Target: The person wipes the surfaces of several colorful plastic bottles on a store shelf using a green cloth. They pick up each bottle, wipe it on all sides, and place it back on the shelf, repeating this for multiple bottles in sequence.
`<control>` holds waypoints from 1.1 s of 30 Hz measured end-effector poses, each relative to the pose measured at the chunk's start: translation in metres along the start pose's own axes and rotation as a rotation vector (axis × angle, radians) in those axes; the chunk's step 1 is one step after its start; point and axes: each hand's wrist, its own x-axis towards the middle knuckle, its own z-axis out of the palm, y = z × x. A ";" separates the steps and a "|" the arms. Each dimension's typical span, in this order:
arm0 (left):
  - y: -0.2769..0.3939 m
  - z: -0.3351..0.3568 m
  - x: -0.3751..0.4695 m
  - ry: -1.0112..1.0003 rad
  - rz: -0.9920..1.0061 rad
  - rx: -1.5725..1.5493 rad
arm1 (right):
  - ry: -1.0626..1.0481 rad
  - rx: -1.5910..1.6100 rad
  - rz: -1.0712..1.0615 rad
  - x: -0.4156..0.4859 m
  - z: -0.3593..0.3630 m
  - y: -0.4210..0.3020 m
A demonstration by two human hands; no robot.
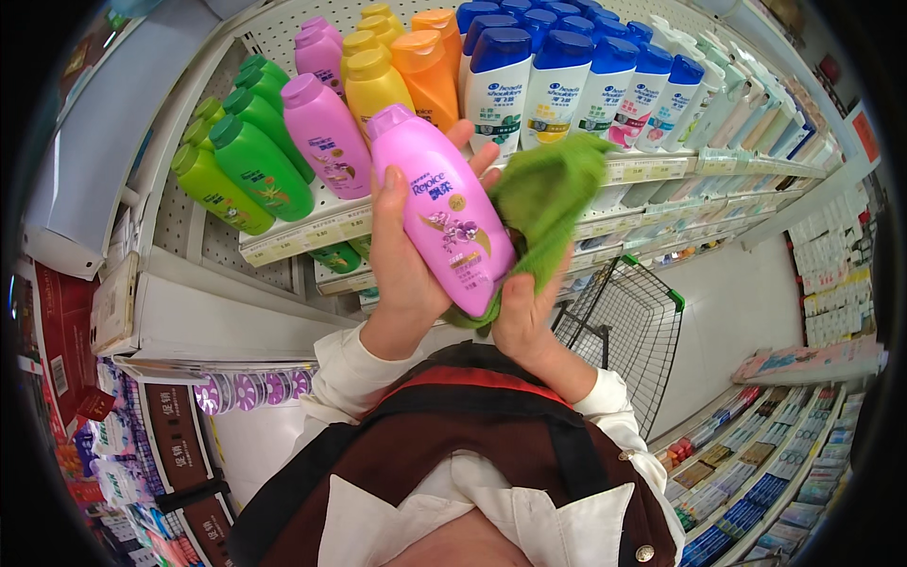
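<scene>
My left hand (407, 262) grips a pink Rejoice shampoo bottle (453, 212), its cap tilted up and to the left and its printed front facing me. A green cloth (556, 202) is in my right hand (528, 305), pressed to the bottle's lower right side and base. The cloth's upper part spreads out to the right and is slightly blurred. Behind the held bottle, similar pink bottles (327, 138) stand on the shelf. Yellow bottles (375, 85) and orange bottles (425, 74) are beside them.
Green bottles (258, 170) fill the shelf's left end. Right of the orange ones stand Head & Shoulders bottles (560, 88) with blue caps. Price tags line the shelf edge (305, 237). A wire shopping cart (623, 326) is to my right, and more stocked shelves (758, 461) lie lower right.
</scene>
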 end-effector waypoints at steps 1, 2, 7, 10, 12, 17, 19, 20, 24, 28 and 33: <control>0.001 0.000 -0.001 0.020 -0.029 0.049 | -0.068 -0.299 -0.100 0.003 -0.007 -0.001; 0.003 -0.001 -0.002 0.037 -0.056 0.078 | -0.196 -0.578 -0.231 0.008 -0.014 -0.003; 0.013 -0.007 0.000 -0.096 -0.186 0.078 | -0.329 -1.128 -0.822 0.005 -0.002 -0.012; 0.017 -0.012 0.001 -0.135 -0.315 -0.016 | -0.406 -1.198 -0.691 0.018 0.003 -0.035; 0.015 -0.016 -0.004 -0.134 -0.372 -0.076 | -0.559 -1.159 -0.449 0.036 -0.001 -0.055; -0.001 -0.016 -0.008 -0.269 -0.393 -0.379 | -0.558 -1.009 -0.302 0.082 0.001 -0.052; 0.004 -0.015 -0.009 -0.113 -0.339 -0.198 | -0.538 -0.976 -0.415 0.079 0.002 -0.043; 0.009 -0.015 -0.008 -0.039 -0.305 -0.108 | -0.608 -0.950 -0.528 0.070 0.000 -0.043; 0.025 -0.017 -0.001 -0.204 -0.354 -0.106 | -0.629 -0.984 -0.801 0.031 -0.010 -0.031; 0.016 -0.019 0.002 -0.195 -0.427 -0.189 | -0.500 -0.922 -1.069 0.018 -0.037 -0.009; 0.020 -0.015 -0.003 -0.241 -0.496 -0.490 | -0.637 -1.239 -0.885 0.033 -0.096 -0.003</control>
